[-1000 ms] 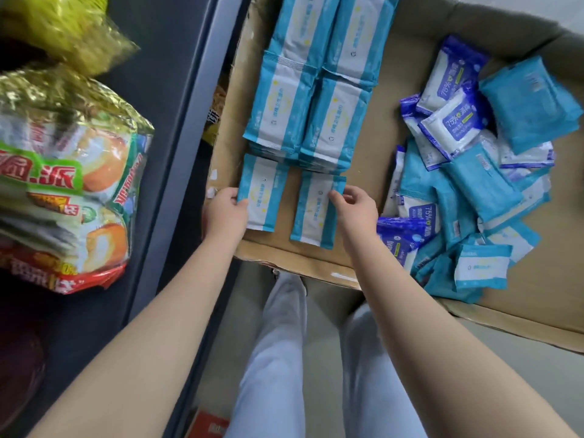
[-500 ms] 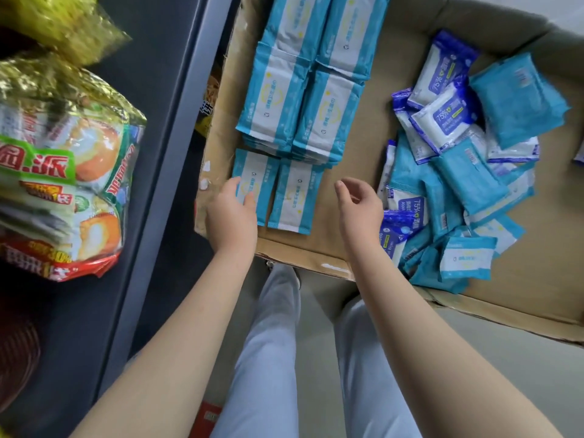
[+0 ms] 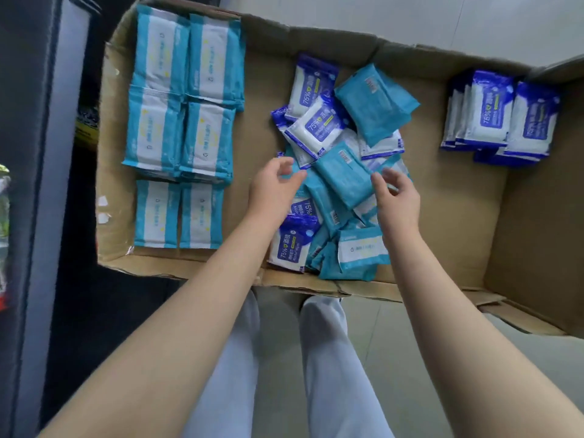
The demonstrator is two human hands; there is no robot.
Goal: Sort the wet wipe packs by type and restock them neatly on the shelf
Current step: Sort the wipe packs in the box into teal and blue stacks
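Standing at the lower centre of the frame, the person's pale trousers (image 3: 328,358) appear below the near rim of the cardboard box (image 3: 458,216). Both forearms reach over that rim. The left hand (image 3: 273,191) and the right hand (image 3: 399,200) hover over the mixed pile (image 3: 360,251) at the centre of the box, with fingers loosely curled and gripping nothing. A face-down teal pack (image 3: 343,177) lies on top of the pile between the two hands. The right thumb is at its edge; contact cannot be confirmed. Teal-and-white packs (image 3: 180,134) sit in neat rows at the left of the box. Dark blue 75% alcohol packs (image 3: 502,115) stand in rows at the upper right. A grey shelf upright (image 3: 57,184) runs along the left edge.
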